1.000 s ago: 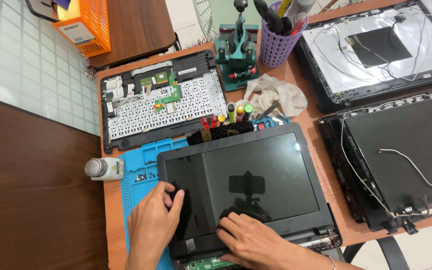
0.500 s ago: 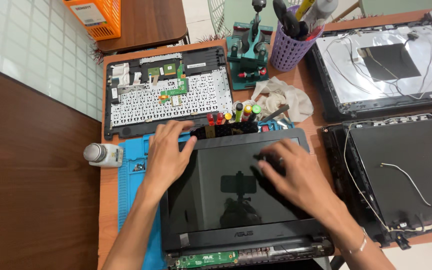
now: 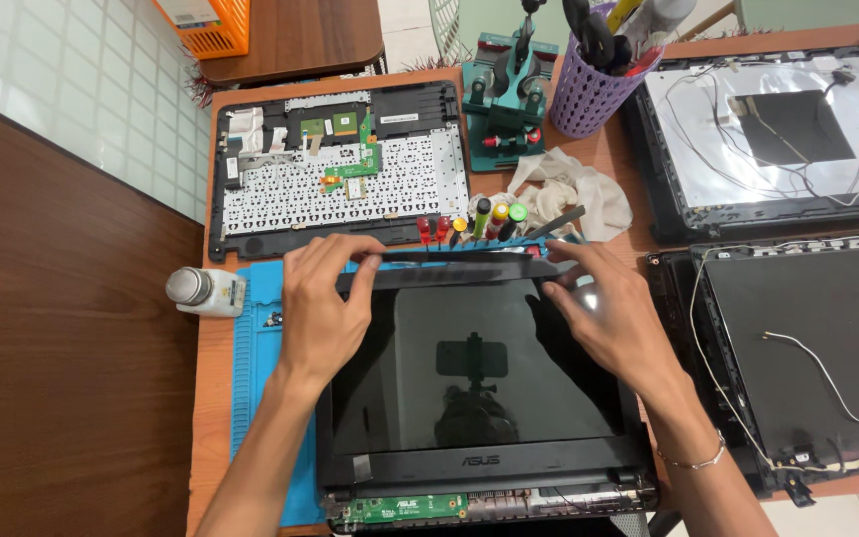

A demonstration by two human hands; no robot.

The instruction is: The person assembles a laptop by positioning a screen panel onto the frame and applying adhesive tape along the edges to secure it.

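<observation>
Two hands, left hand, right hand, gripping one laptop screen

Both forearms are bare and sleeveless (a thin silver bracelet circles the right wrist).

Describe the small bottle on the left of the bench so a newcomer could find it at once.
Start at the blue work mat under the laptop screen that both hands are gripping. Just off the mat's upper left corner, beside the left hand, lies the small white bottle on its side on the orange-brown tabletop. It alone is round and pale with a grey cap.
</observation>
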